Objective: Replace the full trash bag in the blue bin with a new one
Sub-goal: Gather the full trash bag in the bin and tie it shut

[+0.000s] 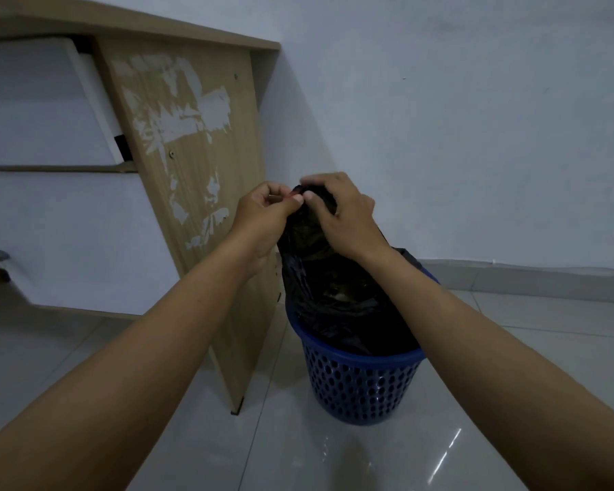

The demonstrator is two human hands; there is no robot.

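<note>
A blue perforated plastic bin (360,384) stands on the tiled floor. A full black trash bag (337,295) sits inside it, its top gathered into a neck that rises well above the rim. My left hand (266,214) pinches the bag's neck from the left with thumb and fingers closed. My right hand (341,214) grips the gathered top from the right, fingers curled over it. Both hands meet at the neck, where a small bit of red shows between the fingertips.
A wooden desk side panel (199,207) with peeled patches stands directly left of the bin, almost touching it. A white wall (475,136) is behind. Glossy pale floor tiles (369,462) stretch in front and to the right.
</note>
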